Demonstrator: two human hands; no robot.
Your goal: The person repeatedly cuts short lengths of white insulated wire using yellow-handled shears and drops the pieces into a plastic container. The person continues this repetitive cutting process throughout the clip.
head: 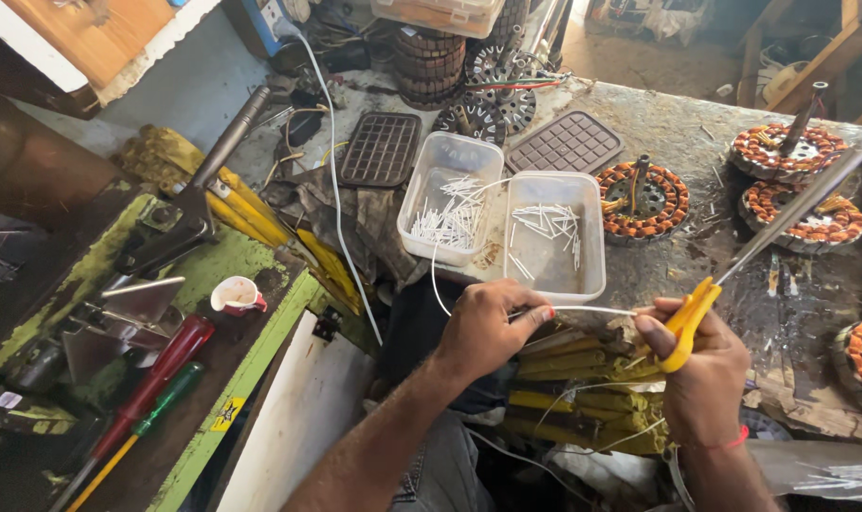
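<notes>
I am pinching the thin white sleeving [583, 309] in my left hand [488, 327], my right hand [701, 374] gripping yellow-handled scissors [734, 275]; it looks light and floppy, best held just beside the blades.

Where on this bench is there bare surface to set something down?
Bare bench top shows between the dark grid tray and the copper-wound stators, and in front of the orange-wound stator. The two clear plastic tubs and the cluttered back edge are crowded. The right hand holds yellow-handled scissors.
</notes>
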